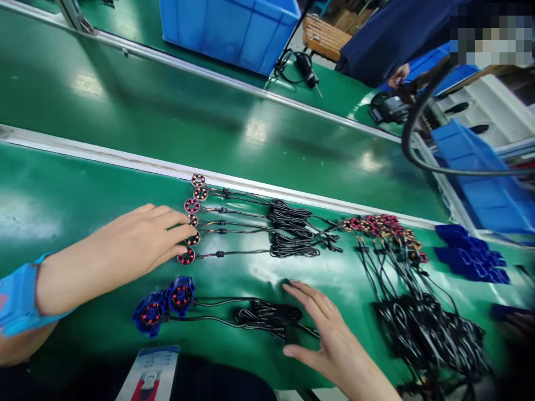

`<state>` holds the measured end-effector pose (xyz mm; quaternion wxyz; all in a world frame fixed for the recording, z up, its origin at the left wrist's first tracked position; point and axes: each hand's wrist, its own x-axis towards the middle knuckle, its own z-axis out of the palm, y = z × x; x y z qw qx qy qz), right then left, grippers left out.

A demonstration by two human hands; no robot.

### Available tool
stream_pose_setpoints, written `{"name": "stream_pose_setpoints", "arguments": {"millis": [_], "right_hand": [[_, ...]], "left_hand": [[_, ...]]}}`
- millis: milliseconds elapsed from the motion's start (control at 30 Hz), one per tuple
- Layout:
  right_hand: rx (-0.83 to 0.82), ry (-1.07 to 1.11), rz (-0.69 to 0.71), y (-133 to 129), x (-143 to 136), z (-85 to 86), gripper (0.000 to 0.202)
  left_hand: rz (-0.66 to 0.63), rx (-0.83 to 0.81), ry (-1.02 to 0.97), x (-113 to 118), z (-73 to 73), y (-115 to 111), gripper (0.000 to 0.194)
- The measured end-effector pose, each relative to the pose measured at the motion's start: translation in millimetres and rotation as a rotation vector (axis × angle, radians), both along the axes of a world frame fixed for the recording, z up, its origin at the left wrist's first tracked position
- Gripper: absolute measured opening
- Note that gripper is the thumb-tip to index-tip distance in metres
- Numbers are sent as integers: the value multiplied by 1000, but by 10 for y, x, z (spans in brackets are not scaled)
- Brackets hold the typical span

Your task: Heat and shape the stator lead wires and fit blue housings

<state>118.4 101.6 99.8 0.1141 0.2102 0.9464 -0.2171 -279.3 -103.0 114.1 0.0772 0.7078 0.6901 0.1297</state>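
My left hand [144, 236] reaches over a column of copper-wound motor stators [192, 206], its fingers stretched out and the tips touching or just above the lower ones. Black cables run right from these stators to coiled bundles [290, 217]. Below them lie two blue plastic housings [181, 293], each with a stator inside and a cable leading right. My right hand [324, 323] is beside the looped cable [267, 314] of these housings, thumb and fingers apart, with nothing seen in it.
A pile of stators [384, 228] with bundled black cables [430, 334] lies at right, near several blue plastic housings [472, 253]. Beyond the metal rail [137, 161] are a blue bin [229, 33] and a black corded tool [307, 69]. Another person's hand [399, 75] is at the far right.
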Motion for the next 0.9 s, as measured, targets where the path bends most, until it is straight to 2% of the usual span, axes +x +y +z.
{"name": "stream_pose_setpoints", "arguments": {"millis": [67,167,233,333,467,567,700,900], "right_hand": [[-34,33,-40,-77,28,-36,85],[-27,190,-102,48,-250,13,54],[51,352,-133,299,-584,31,39],[150,474,-117,798,-1109,-27,38],[86,293,-67,1318,-1517,-147,45],[33,211,-33,1492,-1564,-160,45],[7,170,-5,1595,-1488,-96,45],[-96,183,-48,1711,-1435,-146,52]], "left_hand": [[20,13,38,-49,-44,139,41],[85,40,83,-205,-170,389,49],[119,44,114,-308,-250,515,51],[129,27,142,-389,-319,595,49],[97,22,147,-392,-342,611,45],[66,-2,159,-396,-346,649,44],[48,-21,183,-426,-337,693,42],[26,-20,216,-498,-375,700,41]]}}
